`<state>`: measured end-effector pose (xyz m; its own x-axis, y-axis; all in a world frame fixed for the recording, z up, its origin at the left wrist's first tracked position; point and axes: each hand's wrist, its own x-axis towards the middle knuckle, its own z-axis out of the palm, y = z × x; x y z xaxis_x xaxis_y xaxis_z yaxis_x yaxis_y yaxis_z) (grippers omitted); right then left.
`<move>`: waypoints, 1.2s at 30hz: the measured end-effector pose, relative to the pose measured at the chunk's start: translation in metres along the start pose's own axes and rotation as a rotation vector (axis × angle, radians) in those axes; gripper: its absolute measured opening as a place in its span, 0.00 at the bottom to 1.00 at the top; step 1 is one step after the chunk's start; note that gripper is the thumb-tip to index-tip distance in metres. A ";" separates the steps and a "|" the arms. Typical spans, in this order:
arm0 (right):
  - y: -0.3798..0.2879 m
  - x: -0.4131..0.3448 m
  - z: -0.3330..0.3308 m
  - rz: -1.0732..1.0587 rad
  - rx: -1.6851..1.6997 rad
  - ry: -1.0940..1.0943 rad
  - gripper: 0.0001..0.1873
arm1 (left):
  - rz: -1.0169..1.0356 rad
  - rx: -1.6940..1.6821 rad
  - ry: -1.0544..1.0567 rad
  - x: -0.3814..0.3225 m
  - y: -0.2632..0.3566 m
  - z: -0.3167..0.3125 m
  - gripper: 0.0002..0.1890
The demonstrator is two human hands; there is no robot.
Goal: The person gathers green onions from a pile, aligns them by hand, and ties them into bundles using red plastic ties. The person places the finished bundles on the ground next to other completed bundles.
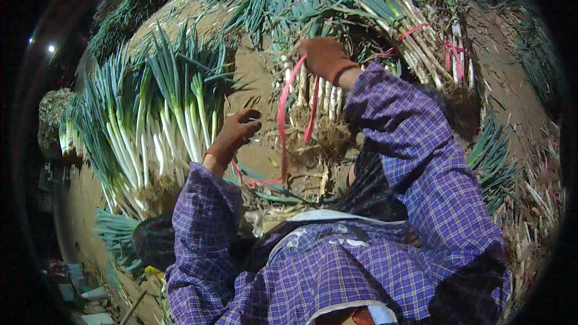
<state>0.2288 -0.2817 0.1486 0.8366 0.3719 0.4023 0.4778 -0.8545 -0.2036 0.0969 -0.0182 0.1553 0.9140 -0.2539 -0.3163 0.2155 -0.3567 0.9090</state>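
My right hand point(327, 59), in an orange-brown work glove, is closed over the upper part of a bundle of green onions point(327, 95) with dirty roots. A pink plastic tie point(283, 117) hangs from beside its fingers and trails down to the ground; another pink strand hangs across the white stalks. My left hand point(236, 134), gloved alike, is held with fingers apart and nothing visible between them. Just to its left stand clean green onions point(180, 122) with white stalks, leaves upward and roots below.
Bundles of green onions bound with pink ties point(420, 40) lie at the upper right. More leafy onions point(266, 4) are heaped beyond my hands. Loose leaves and stalk scraps point(289, 198) litter the soil before my lap. A long green pile point(135, 13) lies at the upper left.
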 end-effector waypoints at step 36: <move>0.304 0.052 0.196 0.352 0.071 -0.082 0.07 | 0.431 0.751 0.200 0.648 0.067 0.005 0.17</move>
<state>0.4698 -0.4509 -0.0671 0.9703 0.0900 0.2243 0.1721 -0.9090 -0.3797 0.7018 -0.2107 0.0102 0.9218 -0.3655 0.1292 -0.3791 -0.7798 0.4982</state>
